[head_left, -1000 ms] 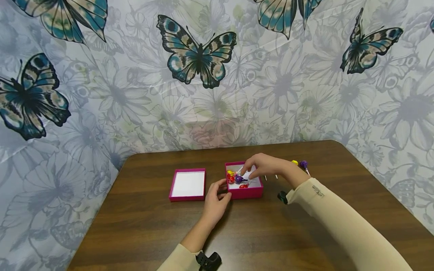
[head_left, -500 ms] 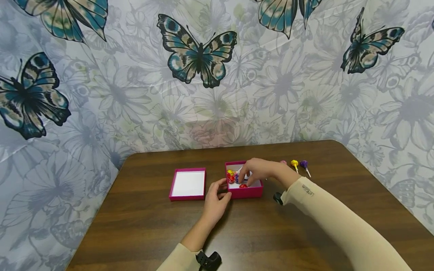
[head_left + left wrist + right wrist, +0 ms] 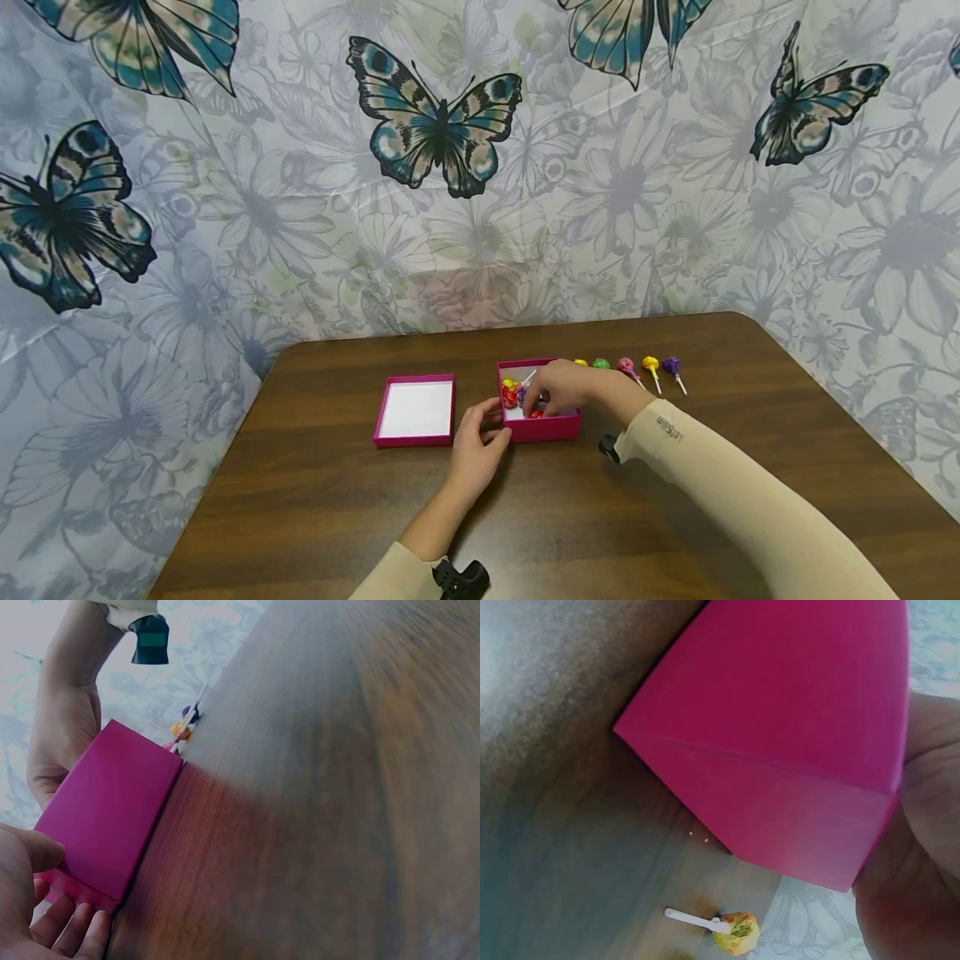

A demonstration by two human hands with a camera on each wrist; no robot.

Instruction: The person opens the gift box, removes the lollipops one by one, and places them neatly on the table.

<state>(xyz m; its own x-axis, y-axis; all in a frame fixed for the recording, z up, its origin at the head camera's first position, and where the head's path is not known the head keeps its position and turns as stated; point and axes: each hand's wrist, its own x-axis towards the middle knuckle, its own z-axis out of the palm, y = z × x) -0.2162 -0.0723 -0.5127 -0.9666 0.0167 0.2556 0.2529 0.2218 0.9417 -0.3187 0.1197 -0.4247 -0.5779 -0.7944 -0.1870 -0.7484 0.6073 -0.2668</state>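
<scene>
A pink box point(image 3: 542, 429) with a white inside stands at the middle of the table and holds several wrapped lollipops, among them a red-and-yellow one point(image 3: 511, 392). My left hand point(image 3: 477, 443) holds the box at its near left corner, thumb on the front wall and fingers along the left side. My right hand point(image 3: 567, 385) reaches down into the box over its right part, fingers bent around a red lollipop point(image 3: 536, 414) near the front wall. It partly hides the lollipops there. In the right wrist view the box wall point(image 3: 780, 750) covers the fingertips.
A pink lid point(image 3: 414, 410), white inside, lies left of the box. Along the back right of the table lie several lollipops in a row, including a green one point(image 3: 601, 363), a yellow one point(image 3: 651, 364) and a purple one point(image 3: 671, 366). A butterfly-patterned cloth hangs behind the table.
My right hand has moved from above the purple lollipop down to the red one near the box's front. More of the row at the back now shows. My left hand has stayed put.
</scene>
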